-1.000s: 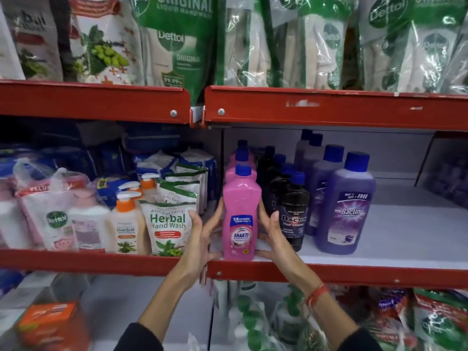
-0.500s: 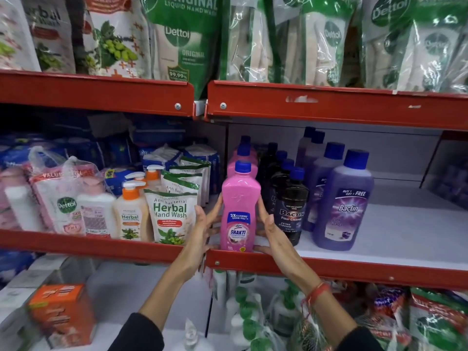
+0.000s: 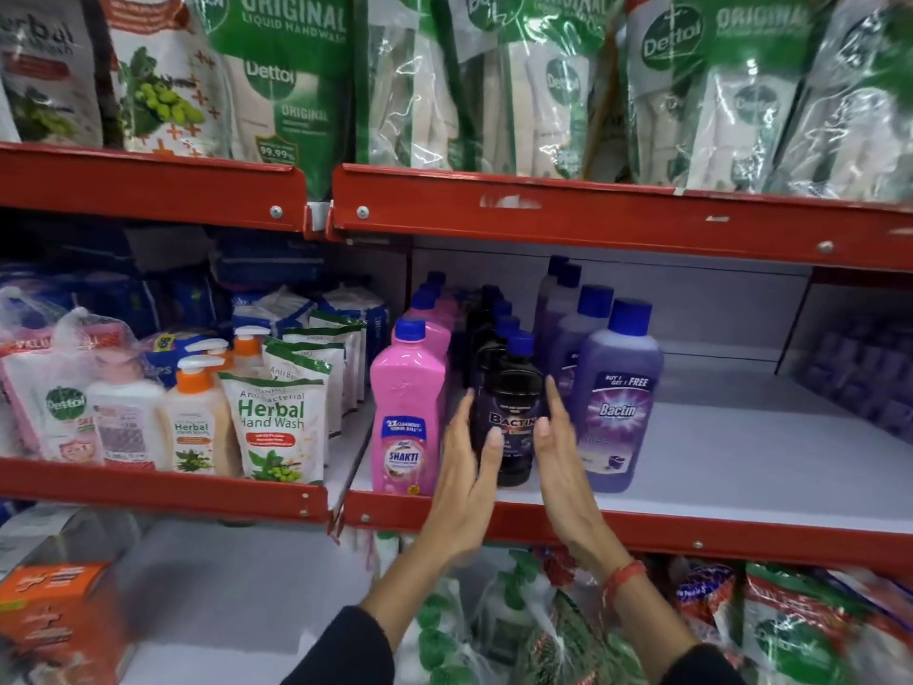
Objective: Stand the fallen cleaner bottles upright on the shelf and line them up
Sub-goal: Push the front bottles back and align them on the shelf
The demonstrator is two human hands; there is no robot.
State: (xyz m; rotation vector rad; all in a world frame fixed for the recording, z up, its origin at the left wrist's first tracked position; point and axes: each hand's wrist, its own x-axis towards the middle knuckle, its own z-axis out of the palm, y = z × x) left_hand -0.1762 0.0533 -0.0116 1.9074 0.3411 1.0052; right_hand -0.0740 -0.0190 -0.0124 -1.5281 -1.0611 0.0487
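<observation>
From the head camera we see both hands raised flat and spread on either side of the front black Bactin bottle (image 3: 509, 412), which stands upright at the front edge of the white shelf (image 3: 741, 467). Our left hand (image 3: 467, 479) has its fingers straight and close to the bottle's left side; our right hand (image 3: 558, 462) faces it from the right, palm inward. We cannot tell whether either palm touches it. The pink Shakti bottle (image 3: 406, 412) stands upright just left, the purple Bactin bottle (image 3: 615, 402) upright just right, each heading a row running back.
</observation>
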